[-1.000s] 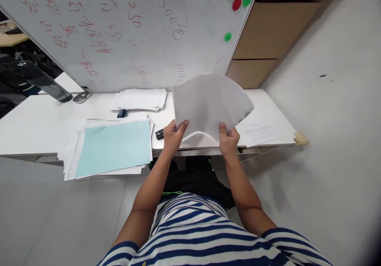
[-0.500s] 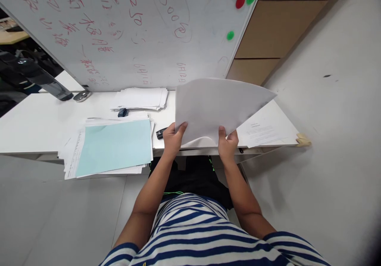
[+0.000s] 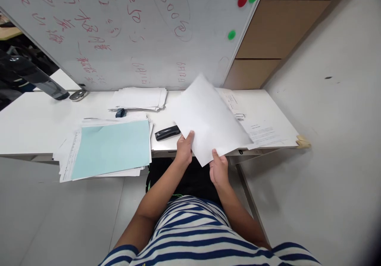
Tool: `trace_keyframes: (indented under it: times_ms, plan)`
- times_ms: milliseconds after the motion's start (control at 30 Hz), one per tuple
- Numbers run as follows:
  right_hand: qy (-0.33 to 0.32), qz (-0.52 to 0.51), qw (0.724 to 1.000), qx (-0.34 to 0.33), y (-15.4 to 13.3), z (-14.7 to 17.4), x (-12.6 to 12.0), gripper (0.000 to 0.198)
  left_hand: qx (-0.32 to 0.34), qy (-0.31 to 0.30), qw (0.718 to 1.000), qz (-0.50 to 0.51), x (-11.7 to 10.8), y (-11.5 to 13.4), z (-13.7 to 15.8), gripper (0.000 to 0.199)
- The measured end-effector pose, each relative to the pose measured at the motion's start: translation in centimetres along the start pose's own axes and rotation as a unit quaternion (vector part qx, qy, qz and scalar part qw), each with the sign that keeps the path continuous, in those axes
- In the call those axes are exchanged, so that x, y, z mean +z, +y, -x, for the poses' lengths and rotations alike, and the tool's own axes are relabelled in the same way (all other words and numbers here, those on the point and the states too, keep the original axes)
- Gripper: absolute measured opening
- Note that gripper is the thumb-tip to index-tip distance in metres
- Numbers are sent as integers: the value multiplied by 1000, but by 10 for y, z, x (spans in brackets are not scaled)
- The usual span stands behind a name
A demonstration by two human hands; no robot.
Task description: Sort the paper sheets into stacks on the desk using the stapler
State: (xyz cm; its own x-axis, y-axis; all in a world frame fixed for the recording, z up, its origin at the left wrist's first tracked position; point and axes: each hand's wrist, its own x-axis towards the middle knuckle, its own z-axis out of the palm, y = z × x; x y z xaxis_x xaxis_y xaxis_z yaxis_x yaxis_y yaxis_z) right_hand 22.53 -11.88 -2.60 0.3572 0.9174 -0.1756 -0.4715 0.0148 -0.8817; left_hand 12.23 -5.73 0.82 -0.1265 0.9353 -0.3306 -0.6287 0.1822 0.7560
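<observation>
A blank white sheet of paper (image 3: 210,117) is held up over the desk's front edge, turned cornerwise; whether it is one sheet or more I cannot tell. My left hand (image 3: 185,149) pinches its lower left edge, thumb on top. On the lower right edge, my right hand (image 3: 218,169) grips it the same way, its fingers hidden underneath. A black stapler (image 3: 167,133) lies on the desk just left of my left hand. Printed sheets (image 3: 263,134) lie to the right, partly covered by the held paper.
A pile of papers topped by a light blue sheet (image 3: 111,151) overhangs the desk's front edge. Behind it sit a small dark clip-like object (image 3: 120,113) and a white paper stack (image 3: 138,98). A mouse (image 3: 78,95), a dark bottle (image 3: 44,81) and a whiteboard (image 3: 205,32) stand further back.
The held paper has turned and come lower, toward my body, with both hands. The stapler and the papers at the back right now show more fully.
</observation>
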Motion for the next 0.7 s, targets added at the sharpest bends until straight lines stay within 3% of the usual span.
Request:
trace_keyframes:
  times_ms: [67, 133, 200, 267, 333, 400, 533, 700]
  plan:
    - [47, 7, 999, 1, 1, -3, -10, 50, 32, -24, 993, -112, -7, 2, 2, 37]
    - [89, 23, 996, -5, -2, -12, -25, 48, 130, -31, 953, -273, -19, 13, 2, 35]
    - [121, 34, 992, -10, -10, -22, -44, 46, 262, -30, 858, -442, -32, 31, -3, 34]
    - [156, 44, 987, -7, -21, -32, -66, 43, 346, -5, 737, -580, -46, 48, -12, 36]
    - [177, 58, 982, 27, -36, -41, -89, 42, 349, 46, 643, -681, -58, 61, -24, 48]
    - [166, 79, 980, 69, -51, -46, -109, 40, 311, 68, 591, -741, -69, 66, -34, 50]
    - [129, 117, 979, 108, -73, -48, -136, 37, 305, 34, 559, -770, -85, 67, -46, 37]
    - [77, 177, 970, 148, -83, -39, -143, 31, 319, -19, 581, -748, -94, 72, -46, 39]
